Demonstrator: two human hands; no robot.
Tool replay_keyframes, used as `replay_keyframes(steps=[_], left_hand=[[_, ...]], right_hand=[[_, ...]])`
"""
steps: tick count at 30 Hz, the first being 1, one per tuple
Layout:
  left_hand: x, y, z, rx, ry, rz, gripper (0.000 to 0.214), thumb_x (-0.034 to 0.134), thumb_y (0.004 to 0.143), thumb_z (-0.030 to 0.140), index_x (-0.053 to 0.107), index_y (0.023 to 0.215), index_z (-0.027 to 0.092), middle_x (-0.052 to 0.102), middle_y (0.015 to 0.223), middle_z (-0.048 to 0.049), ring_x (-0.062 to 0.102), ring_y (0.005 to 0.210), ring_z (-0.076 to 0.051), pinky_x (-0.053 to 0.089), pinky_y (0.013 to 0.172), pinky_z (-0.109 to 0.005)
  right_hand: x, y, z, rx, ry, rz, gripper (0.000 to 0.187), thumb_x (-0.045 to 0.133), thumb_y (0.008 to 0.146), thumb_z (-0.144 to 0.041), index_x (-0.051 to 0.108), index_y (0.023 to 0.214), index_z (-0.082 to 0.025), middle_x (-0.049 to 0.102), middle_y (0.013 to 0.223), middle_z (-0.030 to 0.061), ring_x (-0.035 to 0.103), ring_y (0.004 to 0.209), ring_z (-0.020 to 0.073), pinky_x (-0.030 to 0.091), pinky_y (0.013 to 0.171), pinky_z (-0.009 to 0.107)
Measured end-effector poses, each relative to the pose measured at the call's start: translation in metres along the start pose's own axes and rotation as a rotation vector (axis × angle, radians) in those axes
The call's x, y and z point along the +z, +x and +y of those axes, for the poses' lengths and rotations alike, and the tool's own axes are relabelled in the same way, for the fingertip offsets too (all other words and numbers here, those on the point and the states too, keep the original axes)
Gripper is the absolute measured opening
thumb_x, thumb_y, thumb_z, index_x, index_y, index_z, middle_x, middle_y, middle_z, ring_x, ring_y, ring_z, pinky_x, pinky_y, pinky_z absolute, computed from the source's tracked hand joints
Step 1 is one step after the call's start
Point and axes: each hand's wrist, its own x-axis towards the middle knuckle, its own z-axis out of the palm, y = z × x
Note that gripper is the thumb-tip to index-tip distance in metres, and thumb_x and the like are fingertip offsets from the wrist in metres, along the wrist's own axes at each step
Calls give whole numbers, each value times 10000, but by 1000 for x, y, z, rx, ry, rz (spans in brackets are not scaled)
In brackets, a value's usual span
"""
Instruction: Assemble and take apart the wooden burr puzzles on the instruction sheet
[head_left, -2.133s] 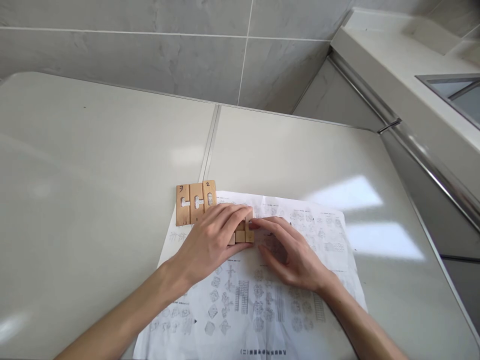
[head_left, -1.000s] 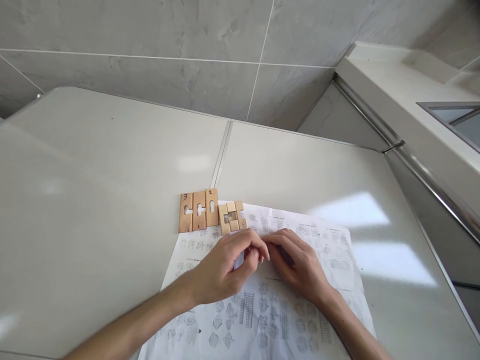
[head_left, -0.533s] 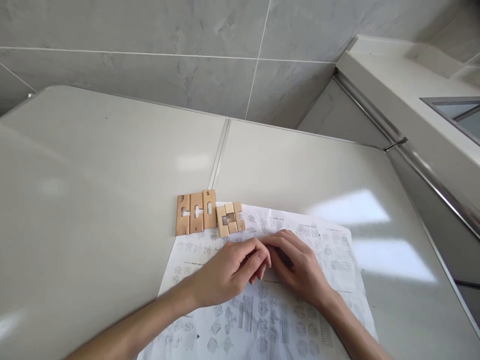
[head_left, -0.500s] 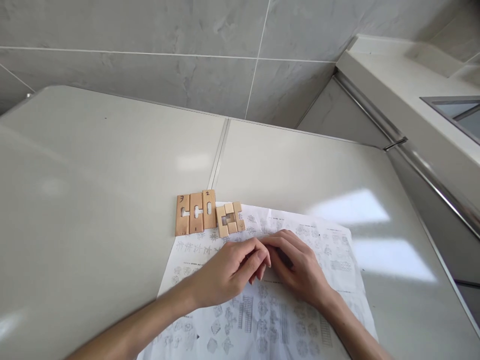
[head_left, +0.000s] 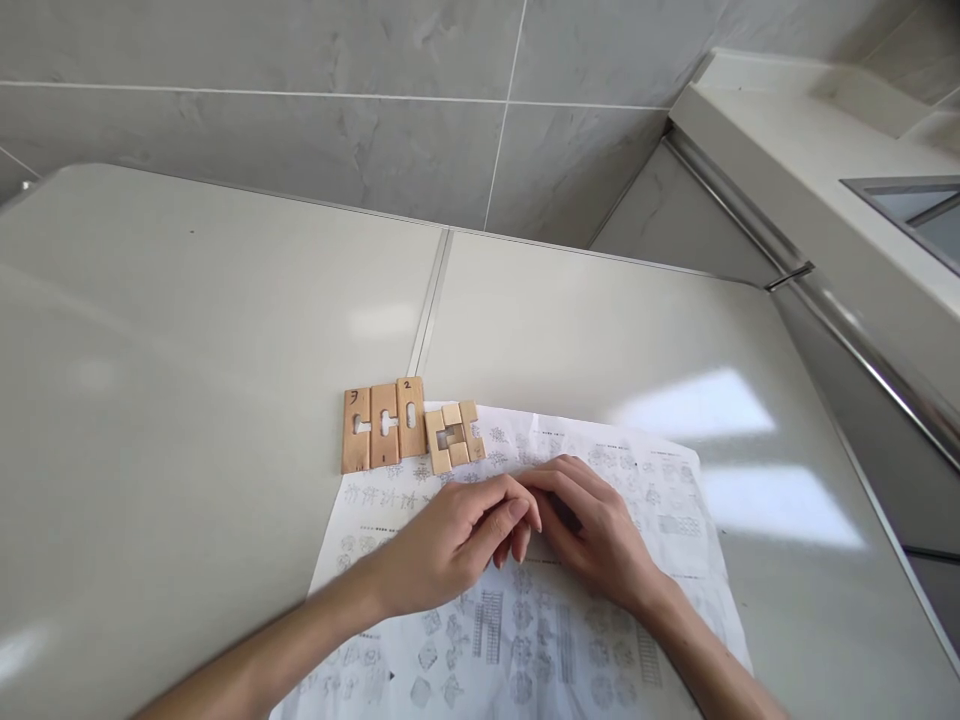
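My left hand (head_left: 472, 535) rests on a printed paper sheet (head_left: 420, 630), its fingers loosely curled and the thumb laid against them. My right hand (head_left: 589, 520) lies beside it, touching it at the fingers, which are bent and partly hidden. I see no object in either hand. Just beyond the hands are wooden puzzle pieces: three larger slotted flat pieces (head_left: 385, 450) side by side with handwritten marks, overlapping the sheet's upper left corner. Against their right side sits a lighter group of smaller notched wooden pieces (head_left: 441, 457), fitted around a gap.
A glossy white table (head_left: 187, 400) carries the sheet, with a seam (head_left: 431, 300) running toward the back. Behind it stands a grey tiled wall (head_left: 300, 150). A white ledge (head_left: 787, 130) with a metal rail below borders the right side.
The view has shifted slightly. Both hands keep the same pose, and the wooden pieces stay where they lay on the table.
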Motion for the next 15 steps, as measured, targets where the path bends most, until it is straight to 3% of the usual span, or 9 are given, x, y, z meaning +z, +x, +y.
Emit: replay_keyframes(steps=[15], left_hand=[[0, 1, 0, 2, -56, -10, 387, 391, 1157, 468, 632, 1018, 198, 686, 829, -14, 585, 725, -113, 505, 701, -255]], right_hand=[[-1, 0, 0, 17, -5, -3, 298, 546, 1064, -91, 713, 1221, -282, 758, 974, 30, 677, 863, 218, 558, 773, 397]])
